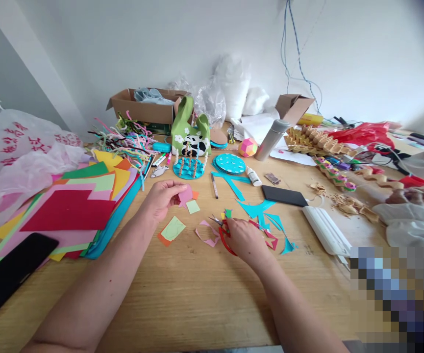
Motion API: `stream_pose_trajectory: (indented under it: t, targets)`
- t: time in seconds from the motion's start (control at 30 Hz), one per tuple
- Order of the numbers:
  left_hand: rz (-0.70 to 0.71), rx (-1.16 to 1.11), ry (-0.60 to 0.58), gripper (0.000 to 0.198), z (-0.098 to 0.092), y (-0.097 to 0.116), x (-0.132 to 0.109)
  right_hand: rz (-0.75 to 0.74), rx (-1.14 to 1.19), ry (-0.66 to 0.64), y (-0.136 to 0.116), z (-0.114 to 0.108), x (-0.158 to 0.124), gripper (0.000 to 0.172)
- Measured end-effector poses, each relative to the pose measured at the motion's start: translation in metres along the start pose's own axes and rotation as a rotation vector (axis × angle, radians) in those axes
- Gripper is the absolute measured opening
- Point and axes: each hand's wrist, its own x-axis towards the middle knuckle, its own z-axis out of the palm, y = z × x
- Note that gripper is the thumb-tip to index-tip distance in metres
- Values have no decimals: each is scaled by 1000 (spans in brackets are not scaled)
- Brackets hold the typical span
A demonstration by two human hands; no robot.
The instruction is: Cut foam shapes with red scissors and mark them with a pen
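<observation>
Forearms are spanning the counter, left fingers pinching a pink piece, right fingers grasping scissors. A pink scrap is lying near the blades, risking a snag.

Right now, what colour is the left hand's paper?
The paper is pinkish purple, clearest in the head view.

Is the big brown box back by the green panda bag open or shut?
Open: nothing closes the top of the big brown box, and pale blue stuff shows inside, poking above its rim.
</observation>
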Motion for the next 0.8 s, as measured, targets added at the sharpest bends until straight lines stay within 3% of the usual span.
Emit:
stream_pose_trajectory:
  t: [0.1, 0.2, 0.3, 0.4, 0.53, 0.67, 0.77, 0.8]
  targets:
    - [-19, 25, -30, 25, 1, -2, 0, 103, 100, 63, 4, -7, 0, 21]
    - [-35, 68, -70, 27, 4, -8, -2, 143, 455, 190, 5, -7, 1, 25]
    - [-33, 139, -143, 27, 12, -17, -6, 60, 953, 233, 3, -4, 3, 37]
    - [-51, 227, -252, 22, 23, -27, -13, -26, 1289, 173, -1, -1, 4, 51]
    - [-69, 285, -362, 20, 35, -37, -20, -49, 1407, 83, -6, 2, 4, 48]
    - [-91, 287, -438, 14, 33, -38, -17, -7, 1382, 94, -6, 4, 5, 46]
    - [-94, 330, -380, 14, 17, -33, -5, 69, 1362, 152, -4, 4, 6, 50]
    - [-65, 343, -306, 16, 10, -30, 1, 93, 1360, 175, -4, 4, 7, 52]
